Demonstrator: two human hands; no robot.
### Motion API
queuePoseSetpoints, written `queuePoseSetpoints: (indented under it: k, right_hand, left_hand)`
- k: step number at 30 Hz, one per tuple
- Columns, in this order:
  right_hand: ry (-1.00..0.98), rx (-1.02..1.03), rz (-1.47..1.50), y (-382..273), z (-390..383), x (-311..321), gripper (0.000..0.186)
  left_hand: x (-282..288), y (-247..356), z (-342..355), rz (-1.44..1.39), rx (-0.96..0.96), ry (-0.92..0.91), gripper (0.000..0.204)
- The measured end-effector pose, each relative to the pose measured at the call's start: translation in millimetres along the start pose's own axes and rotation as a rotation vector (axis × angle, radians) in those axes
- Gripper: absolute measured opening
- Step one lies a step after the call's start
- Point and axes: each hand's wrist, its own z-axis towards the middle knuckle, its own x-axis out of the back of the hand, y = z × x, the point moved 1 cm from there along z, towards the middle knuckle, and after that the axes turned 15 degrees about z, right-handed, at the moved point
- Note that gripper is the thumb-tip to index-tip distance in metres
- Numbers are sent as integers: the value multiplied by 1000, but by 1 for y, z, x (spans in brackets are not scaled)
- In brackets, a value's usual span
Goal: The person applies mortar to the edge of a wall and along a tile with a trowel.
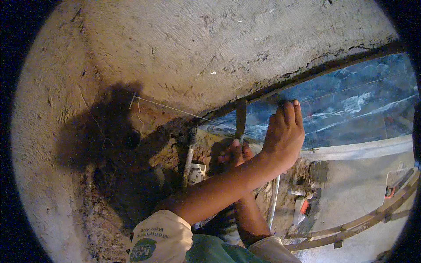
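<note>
My forearms cross. My left hand [286, 131] reaches over to the right, its fingers bent and close together, the tips at the blue marbled tile [351, 111]. The thumb side is turned away, so anything pinched there is hidden. Below and left of it, partly behind the left forearm, my right hand [237, 154] pinches the lower end of a narrow dark flat strip [240, 115]. The strip stands upright, its top by the tile's upper edge. A thin string [175, 109] slopes from the left wall toward my hands.
Rough plaster wall [219, 48] rises above the tile, with a cracked dark gap along the joint. A white ledge [359, 150] borders the tile below. Pale pipes [187, 166] stand near rubble at left. Wooden battens [359, 225] and a red-handled tool [389, 191] are at lower right.
</note>
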Motion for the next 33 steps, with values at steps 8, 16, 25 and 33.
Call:
queuePoseSetpoints:
  k: [8,16,25,33]
  right_hand:
    - [29,50,-108,11,-40,-19,22]
    - [82,-36,-156,2,-46,-30,19]
    - [6,-2,-113,-5,-32,-46,17]
    - [25,81,-180,27,-42,-42,35]
  left_hand:
    - [-9,-1,-1,-44,8,112,85]
    - [-4,-3,-1,-101,10,87,84]
    - [1,-4,-1,-87,20,32,83]
    - [2,-10,0,-101,-9,26,83]
